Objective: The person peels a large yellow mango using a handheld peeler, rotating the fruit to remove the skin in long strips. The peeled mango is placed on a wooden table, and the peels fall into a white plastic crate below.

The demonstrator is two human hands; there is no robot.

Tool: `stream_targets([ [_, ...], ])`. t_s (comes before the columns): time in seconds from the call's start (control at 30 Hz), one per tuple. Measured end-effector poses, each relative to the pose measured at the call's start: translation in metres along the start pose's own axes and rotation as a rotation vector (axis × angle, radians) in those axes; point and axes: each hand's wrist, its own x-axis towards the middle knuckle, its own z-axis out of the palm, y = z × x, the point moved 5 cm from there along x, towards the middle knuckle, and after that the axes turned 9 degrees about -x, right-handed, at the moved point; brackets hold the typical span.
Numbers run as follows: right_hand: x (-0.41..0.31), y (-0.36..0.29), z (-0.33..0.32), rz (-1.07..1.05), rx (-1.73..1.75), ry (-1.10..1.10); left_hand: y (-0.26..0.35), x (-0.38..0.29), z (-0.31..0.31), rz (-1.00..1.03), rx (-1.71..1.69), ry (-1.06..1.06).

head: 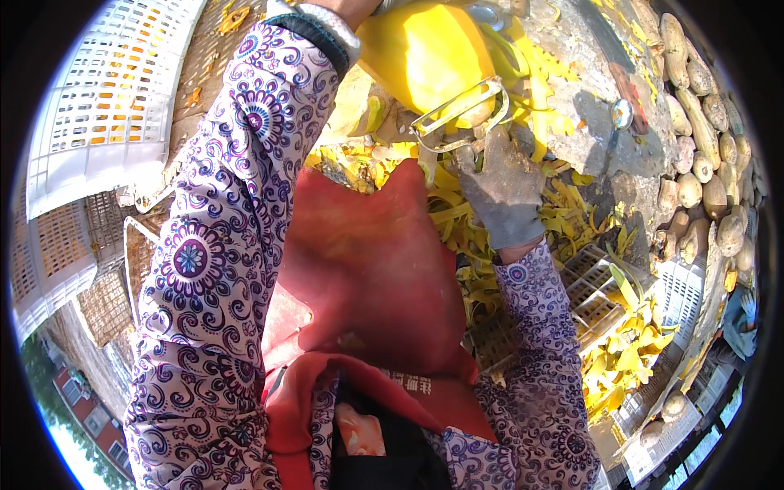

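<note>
A large peeled yellow squash [422,55] lies across the top middle. My right hand [505,184], in a dirty grey glove, is closed around a metal-framed peeler [456,116] whose frame rests over the squash's near end. My left hand reaches past the upper edge beside the squash; only the wrist with a pale cuff [331,27] and a bit of glove show, so its grip is hidden. Long yellow peelings [539,104] hang and lie right of the squash, and more are heaped under my right hand. A red apron [373,263] covers my lap.
White plastic crates [113,92] stand at the left. A ladle-like metal tool [621,114] and a reddish-brown handle [631,101] lie at the upper right. Unpeeled squashes [698,128] are piled at far right. Peelings fill a crate [591,288] area at lower right. Another person [740,324] is at the far right.
</note>
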Motion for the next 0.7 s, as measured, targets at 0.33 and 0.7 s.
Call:
stream_targets([
  [0.33,-0.066,0.001,0.024,0.126,0.045,-0.014,0.007,-0.022,0.003,-0.033,-0.016,0.060],
  [0.7,-0.007,0.013,0.000,0.158,0.034,0.064,0.012,-0.032,0.004,-0.073,-0.036,0.073],
])
